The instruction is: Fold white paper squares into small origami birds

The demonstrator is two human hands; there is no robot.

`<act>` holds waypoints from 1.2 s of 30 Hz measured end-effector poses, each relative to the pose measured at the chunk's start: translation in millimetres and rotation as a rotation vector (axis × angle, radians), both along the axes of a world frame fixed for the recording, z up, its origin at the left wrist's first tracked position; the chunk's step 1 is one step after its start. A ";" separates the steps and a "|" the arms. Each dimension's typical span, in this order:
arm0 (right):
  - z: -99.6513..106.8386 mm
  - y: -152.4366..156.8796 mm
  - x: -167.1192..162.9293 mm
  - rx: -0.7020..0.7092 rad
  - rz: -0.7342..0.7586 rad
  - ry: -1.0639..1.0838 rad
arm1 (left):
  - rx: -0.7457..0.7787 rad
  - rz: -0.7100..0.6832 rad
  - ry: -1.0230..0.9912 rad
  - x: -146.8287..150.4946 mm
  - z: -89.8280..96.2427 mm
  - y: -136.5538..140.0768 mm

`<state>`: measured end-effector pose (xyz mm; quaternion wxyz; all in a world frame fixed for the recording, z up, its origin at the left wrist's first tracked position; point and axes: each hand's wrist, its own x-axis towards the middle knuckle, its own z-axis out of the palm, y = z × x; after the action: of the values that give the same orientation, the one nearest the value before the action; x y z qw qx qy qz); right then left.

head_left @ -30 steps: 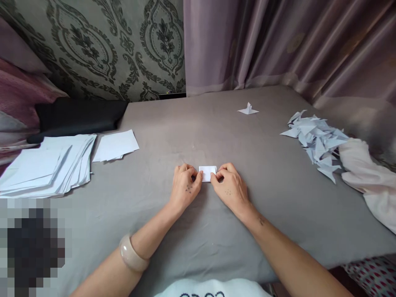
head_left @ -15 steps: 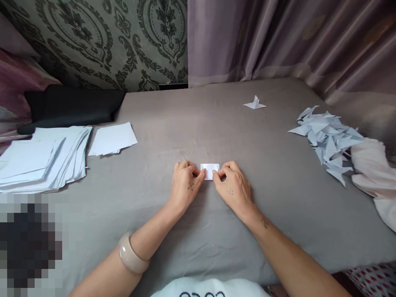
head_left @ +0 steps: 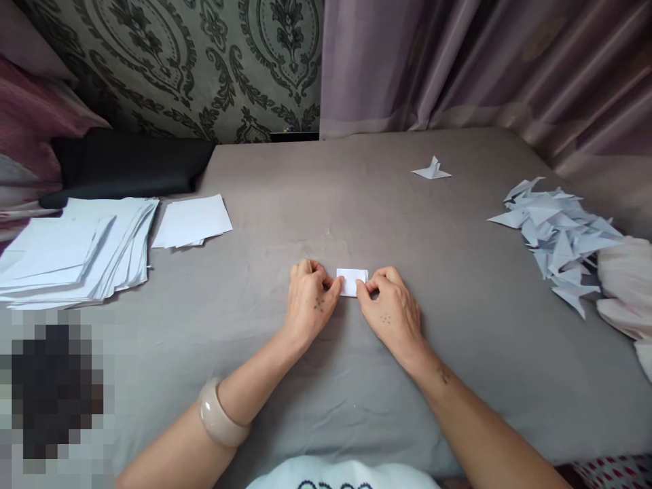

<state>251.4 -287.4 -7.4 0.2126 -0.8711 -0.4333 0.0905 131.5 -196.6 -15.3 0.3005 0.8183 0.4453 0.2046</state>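
A small folded piece of white paper (head_left: 351,280) lies on the grey sheet between my two hands. My left hand (head_left: 313,299) pinches its left edge, thumb on top and fingers curled. At the right edge, my right hand (head_left: 390,305) grips the paper in the same way, its thumb pressed near the lower corner. The fingertips beneath the paper are hidden. Both wrists rest low, close to the sheet.
To the left are a large stack of white paper (head_left: 119,238), a smaller stack (head_left: 196,221) and a black folded cloth (head_left: 132,163). One folded paper bird (head_left: 432,168) stands at the back. A heap of similar paper birds (head_left: 560,231) lies right, beside pale fabric (head_left: 624,278).
The view has shifted slightly, so everything sits a bit further right. Both hands keep hold of the folded paper, and a raised edge along its top now looks flatter.
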 end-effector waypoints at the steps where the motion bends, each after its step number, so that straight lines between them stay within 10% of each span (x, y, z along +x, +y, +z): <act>1: -0.1 0.0 0.0 0.002 0.001 0.001 | -0.002 0.004 0.001 0.2 0.3 -0.1; 20: -3.1 -5.6 2.6 0.047 0.046 -0.050 | 0.187 -0.129 0.080 -0.4 1.0 -4.8; 36: 7.5 -23.6 4.4 0.082 0.468 -0.113 | 0.216 -0.343 -0.053 -12.8 -6.7 3.6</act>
<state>255.8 -311.1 0.1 0.1967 -0.7412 -0.6380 0.0707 118.7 -193.0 -22.0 0.2529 0.9040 0.2667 0.2183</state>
